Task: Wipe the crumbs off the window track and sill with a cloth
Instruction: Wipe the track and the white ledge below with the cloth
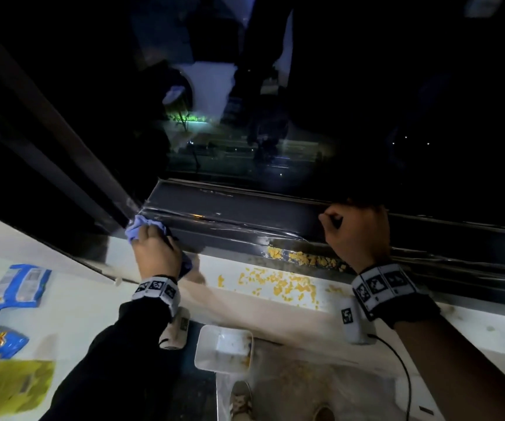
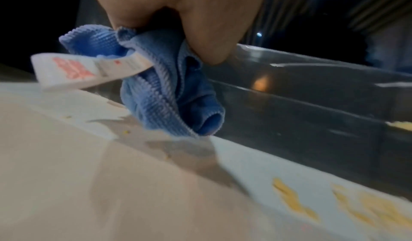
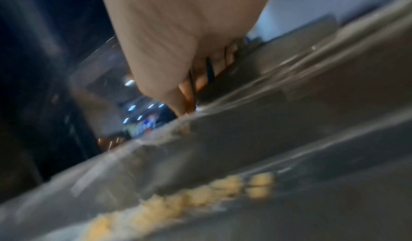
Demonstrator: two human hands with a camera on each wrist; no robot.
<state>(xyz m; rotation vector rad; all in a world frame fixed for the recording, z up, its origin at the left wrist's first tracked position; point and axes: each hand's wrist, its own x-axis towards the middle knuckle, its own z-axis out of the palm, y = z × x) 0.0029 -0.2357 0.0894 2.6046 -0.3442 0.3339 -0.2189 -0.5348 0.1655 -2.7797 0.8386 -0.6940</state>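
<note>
Left hand (image 1: 157,253): grips bunched blue cloth (image 2: 169,93) at window track (image 1: 245,221) left end | Right hand (image 1: 356,235): curled, resting on track, empty | Crumbs (image 1: 278,284): on sill (image 1: 236,278) beside track

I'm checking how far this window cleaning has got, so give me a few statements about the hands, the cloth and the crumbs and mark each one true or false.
1. The left hand grips a bunched blue cloth. True.
2. The cloth lies on the pile of yellow crumbs. False: it is at the left end of the dark window track, apart from the crumbs.
3. Crumbs lie both on the white sill and in the track. True.
4. The right hand holds a second cloth. False: its fingers curl at the track, no cloth in it.
5. The white tray sits on the sill among the crumbs. False: it sits below the sill's edge.
</note>
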